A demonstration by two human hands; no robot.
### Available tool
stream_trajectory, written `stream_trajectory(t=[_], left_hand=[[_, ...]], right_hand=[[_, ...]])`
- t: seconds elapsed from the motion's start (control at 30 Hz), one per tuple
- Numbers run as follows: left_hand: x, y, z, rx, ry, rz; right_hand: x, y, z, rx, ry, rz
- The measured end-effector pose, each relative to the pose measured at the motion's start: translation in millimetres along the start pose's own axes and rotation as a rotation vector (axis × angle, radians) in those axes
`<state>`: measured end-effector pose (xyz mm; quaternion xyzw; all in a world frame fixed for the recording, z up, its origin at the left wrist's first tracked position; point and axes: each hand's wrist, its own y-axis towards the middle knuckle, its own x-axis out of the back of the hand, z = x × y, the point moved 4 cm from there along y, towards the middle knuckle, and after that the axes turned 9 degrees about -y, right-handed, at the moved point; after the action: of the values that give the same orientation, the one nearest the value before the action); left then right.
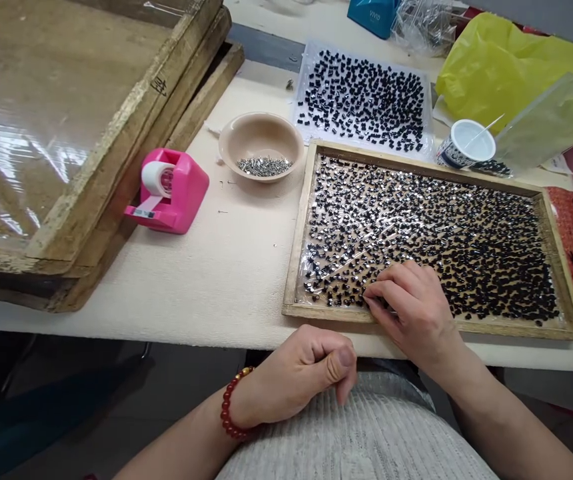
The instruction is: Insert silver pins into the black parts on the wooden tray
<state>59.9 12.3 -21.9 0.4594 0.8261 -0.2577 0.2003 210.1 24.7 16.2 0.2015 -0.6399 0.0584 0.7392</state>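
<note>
A wooden-framed tray [299,230] lined with clear film holds a great many small black pieces. Over its front edge reaches my right hand [409,303], thumb and fingertips pinched together among the pieces; what they hold is too small to make out. My left hand [304,373], with a red bead bracelet [226,407] at the wrist, rests closed in front of the table edge, its fingers curled and mostly hidden. Behind the framed tray lies a white plastic tray [302,100] with more black pieces. Left of that, a beige bowl [261,133] contains small metal pins.
A pink tape dispenser [184,193] stands beside stacked wooden frames [101,160] at the left. At the back right are a white cup [471,140] with a thin stick, a yellow bag [501,73] and a blue object [374,15]. Loose pins lie near the bowl.
</note>
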Motion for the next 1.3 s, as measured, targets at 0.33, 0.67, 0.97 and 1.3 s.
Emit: stream_trajectory(t=[0.33,0.67,0.97,1.3], left_hand=[[-2.4,-2,-3,0.03,-0.061,-0.022],[-13.0,1,-2,0.083,-0.714,-0.108],[-22.0,13,-7,0.021,-1.068,-0.224],[-22.5,15,1,-0.009,-1.063,-0.209]], right_hand=[[7,-7,-2,-0.029,0.073,-0.05],[37,-16,28,0.165,0.456,-0.143],[37,-14,47,0.257,0.187,-0.145],[39,-10,39,0.099,0.168,-0.063]])
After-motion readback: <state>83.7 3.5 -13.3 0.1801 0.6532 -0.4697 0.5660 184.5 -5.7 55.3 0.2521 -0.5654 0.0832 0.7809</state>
